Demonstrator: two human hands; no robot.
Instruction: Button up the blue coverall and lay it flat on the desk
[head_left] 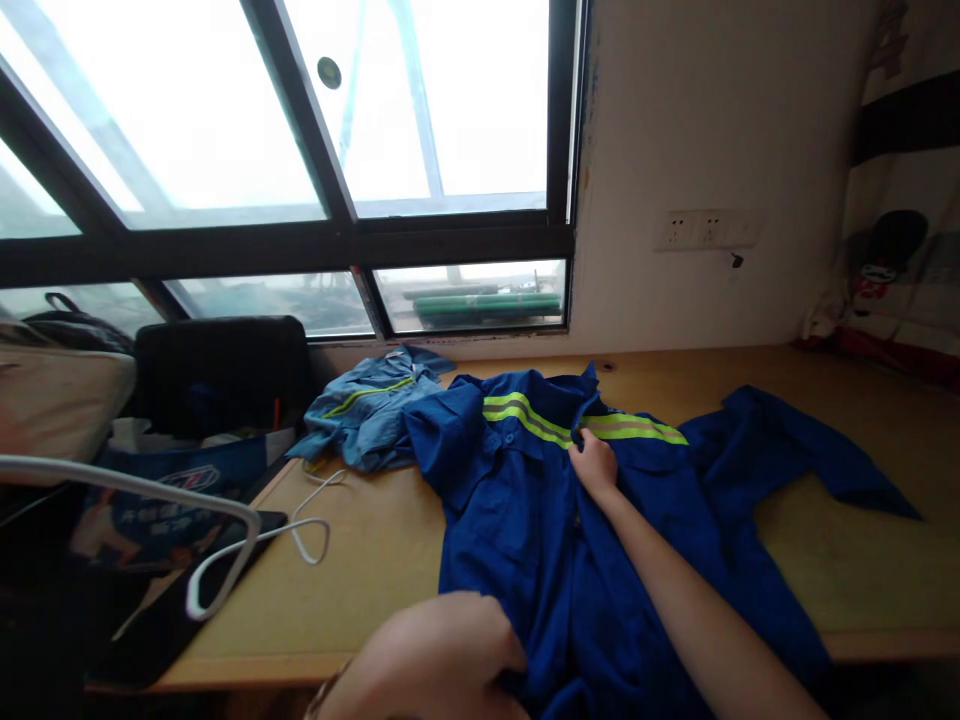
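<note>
A dark blue work jacket (pixel 510 510) with yellow-green and grey reflective stripes lies spread over the wooden table, its collar towards the window. My right hand (pixel 595 464) is closed on the jacket's front edge, just below the collar, at the stripe. Low in the view, my left hand (pixel 442 650) is over the jacket's lower left front; it is blurred and its fingers are hidden, so its grip cannot be made out. One sleeve stretches out to the right, while the other is bunched at the left. Beside that sleeve lies a crumpled light blue garment (pixel 367 410) with a yellow-green stripe.
The wooden table (pixel 360 580) runs below a dark-framed window (pixel 465 225). A white cable or bent rod (pixel 225 590) crosses the left side. Further left are a blue printed bag (pixel 187 500) and a black chair back (pixel 225 370). Wall sockets (pixel 709 230) sit at right.
</note>
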